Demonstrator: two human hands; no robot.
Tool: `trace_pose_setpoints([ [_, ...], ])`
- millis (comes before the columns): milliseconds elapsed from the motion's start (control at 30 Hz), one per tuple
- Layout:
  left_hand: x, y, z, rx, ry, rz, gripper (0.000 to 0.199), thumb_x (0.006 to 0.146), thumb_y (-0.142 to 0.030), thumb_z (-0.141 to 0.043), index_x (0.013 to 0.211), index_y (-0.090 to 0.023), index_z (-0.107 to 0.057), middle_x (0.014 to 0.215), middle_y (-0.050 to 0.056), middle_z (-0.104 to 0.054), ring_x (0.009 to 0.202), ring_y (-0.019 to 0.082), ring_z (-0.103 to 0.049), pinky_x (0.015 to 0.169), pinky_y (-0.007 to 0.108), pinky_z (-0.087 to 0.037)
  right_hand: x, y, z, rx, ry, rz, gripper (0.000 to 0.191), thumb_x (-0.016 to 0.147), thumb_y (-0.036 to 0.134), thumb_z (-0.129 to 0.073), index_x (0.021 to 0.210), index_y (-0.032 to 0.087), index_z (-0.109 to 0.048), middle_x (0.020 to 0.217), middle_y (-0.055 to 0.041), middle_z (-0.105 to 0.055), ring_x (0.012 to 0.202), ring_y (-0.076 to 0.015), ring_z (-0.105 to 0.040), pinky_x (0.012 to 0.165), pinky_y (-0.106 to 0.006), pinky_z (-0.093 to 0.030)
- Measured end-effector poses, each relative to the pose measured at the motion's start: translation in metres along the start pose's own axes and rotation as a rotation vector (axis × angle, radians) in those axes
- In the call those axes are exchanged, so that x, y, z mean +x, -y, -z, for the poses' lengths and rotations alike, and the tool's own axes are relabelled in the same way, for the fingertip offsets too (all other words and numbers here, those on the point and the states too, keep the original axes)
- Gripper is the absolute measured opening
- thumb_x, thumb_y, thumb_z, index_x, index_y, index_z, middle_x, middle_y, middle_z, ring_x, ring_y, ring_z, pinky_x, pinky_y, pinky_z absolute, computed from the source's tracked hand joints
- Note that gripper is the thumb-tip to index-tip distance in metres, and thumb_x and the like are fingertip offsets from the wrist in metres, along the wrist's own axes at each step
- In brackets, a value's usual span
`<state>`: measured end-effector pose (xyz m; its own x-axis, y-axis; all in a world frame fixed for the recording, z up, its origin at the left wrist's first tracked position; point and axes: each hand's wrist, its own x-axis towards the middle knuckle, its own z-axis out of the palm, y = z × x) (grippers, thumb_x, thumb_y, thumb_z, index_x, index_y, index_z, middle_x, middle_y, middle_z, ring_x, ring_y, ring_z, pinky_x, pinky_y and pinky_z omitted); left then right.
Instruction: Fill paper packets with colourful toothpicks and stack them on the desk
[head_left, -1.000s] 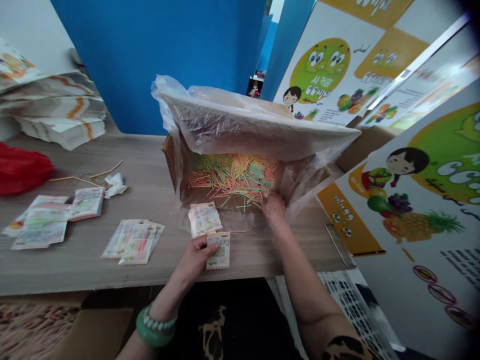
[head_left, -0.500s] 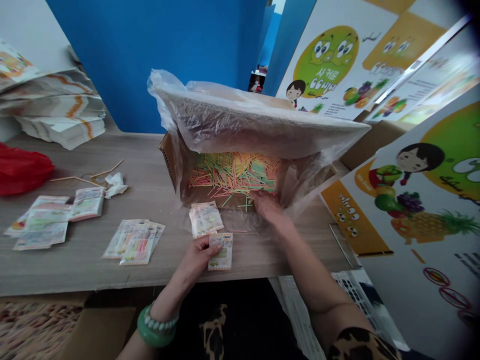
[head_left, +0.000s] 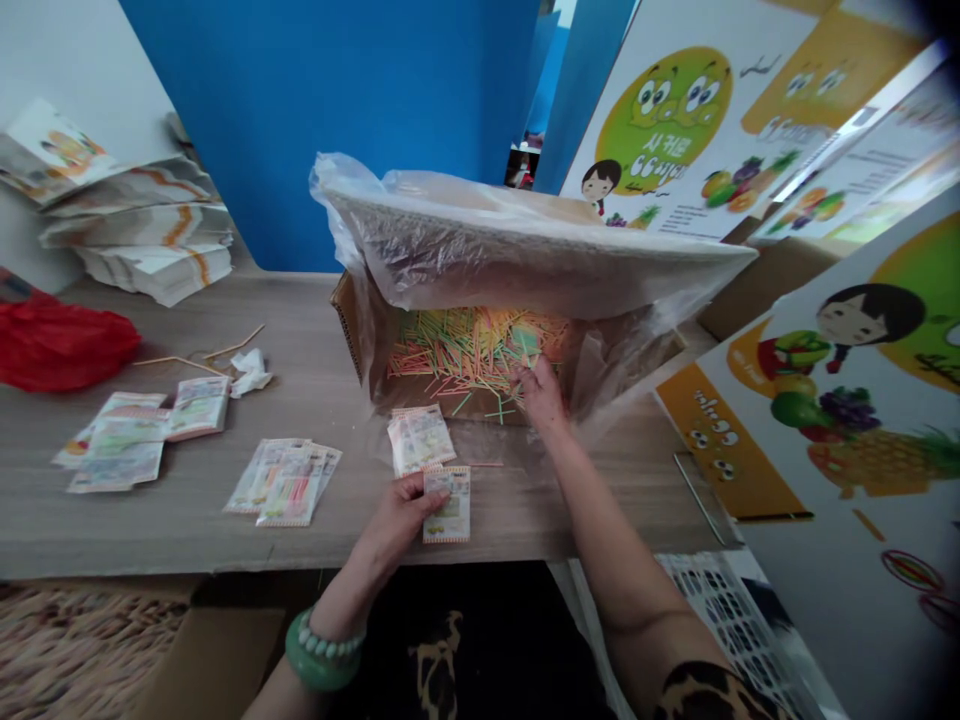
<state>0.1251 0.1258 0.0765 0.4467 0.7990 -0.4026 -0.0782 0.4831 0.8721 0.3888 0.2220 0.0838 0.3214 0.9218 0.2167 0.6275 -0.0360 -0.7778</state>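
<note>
packet [head_left: 454, 517] is pinched in the left hand [head_left: 397, 518].

The left hand [head_left: 401, 515] holds a packet [head_left: 456, 518], right hand [head_left: 541, 398] at sticks [head_left: 442, 345].

Wood-grain table [head_left: 180, 530], grey-brown, with items on top

Back left: one layered stack of white printed packaging [head_left: 154, 240], orange-striped. Far left: one red plastic bag [head_left: 64, 345], crumpled. Beside it: thin tan strips [head_left: 176, 361], bent; one wad of white tissue [head_left: 251, 373], touching a strip or nearly so. Left: flat printed packets [head_left: 120, 445], overlapping, with a squared packet stack [head_left: 199, 408] adjoining. Left of centre: clear-fronted packets [head_left: 289, 490], fanned, coloured sticks visible within. Centre: one cardboard box [head_left: 346, 318], plastic-lined; small packet pile [head_left: 420, 438] at its front.
</note>
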Motion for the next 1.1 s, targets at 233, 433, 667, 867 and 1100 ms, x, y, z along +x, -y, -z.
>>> trace_pose_setpoints([
  [233, 0.000, -0.006, -0.002, -0.034, -0.023, 0.006, 0.046, 0.059, -0.049, -0.088, 0.084, -0.013, -0.074, 0.087, 0.011, -0.075, 0.077, 0.024, -0.068, 0.074, 0.036, -0.056, -0.021, 0.011, -0.050, 0.303, 0.166, -0.014, 0.014, 0.091, 0.034, -0.041, 0.086, 0.023, -0.050, 0.080, -0.0007, -0.063, 0.076, -0.0161, -0.059, 0.076, -0.027, -0.050],
  [433, 0.008, -0.010, 0.000, -0.014, -0.041, -0.022, 0.046, 0.058, -0.049, -0.088, 0.083, -0.014, -0.074, 0.082, 0.009, -0.074, 0.072, 0.022, -0.067, 0.072, 0.035, -0.055, -0.032, 0.006, -0.054, 0.064, 0.193, 0.010, 0.016, 0.088, 0.027, -0.042, 0.097, 0.023, -0.056, 0.100, -0.0051, -0.068, 0.098, -0.0194, -0.062, 0.092, -0.031, -0.048],
  [667, 0.013, -0.011, -0.006, -0.016, -0.052, -0.038, 0.049, 0.055, -0.050, -0.089, 0.085, -0.013, -0.073, 0.085, 0.009, -0.074, 0.074, 0.022, -0.066, 0.073, 0.034, -0.055, -0.033, 0.004, -0.058, 0.206, 0.108, -0.034, 0.028, 0.088, 0.031, -0.042, 0.111, 0.021, -0.055, 0.093, -0.0030, -0.069, 0.088, -0.0175, -0.063, 0.088, -0.029, -0.049],
  [867, 0.010, -0.016, -0.008, -0.106, -0.146, -0.085, 0.055, 0.055, -0.054, -0.088, 0.090, -0.015, -0.070, 0.084, 0.006, -0.073, 0.074, 0.019, -0.063, 0.071, 0.030, -0.052, -0.028, 0.010, -0.048, 0.176, 0.119, -0.070, 0.032, 0.080, 0.030, -0.050, 0.108, 0.021, -0.059, 0.104, -0.0024, -0.068, 0.089, -0.0164, -0.061, 0.085, -0.025, -0.047],
  [1100, 0.006, -0.024, -0.004, -0.093, -0.170, -0.092, 0.048, 0.057, -0.048, -0.087, 0.089, -0.014, -0.073, 0.089, 0.009, -0.074, 0.080, 0.022, -0.065, 0.073, 0.032, -0.051, -0.032, 0.017, -0.046, 0.084, 0.223, 0.025, 0.021, 0.086, 0.024, -0.039, 0.094, 0.022, -0.059, 0.084, -0.0017, -0.068, 0.085, -0.0166, -0.062, 0.086, -0.026, -0.047],
])
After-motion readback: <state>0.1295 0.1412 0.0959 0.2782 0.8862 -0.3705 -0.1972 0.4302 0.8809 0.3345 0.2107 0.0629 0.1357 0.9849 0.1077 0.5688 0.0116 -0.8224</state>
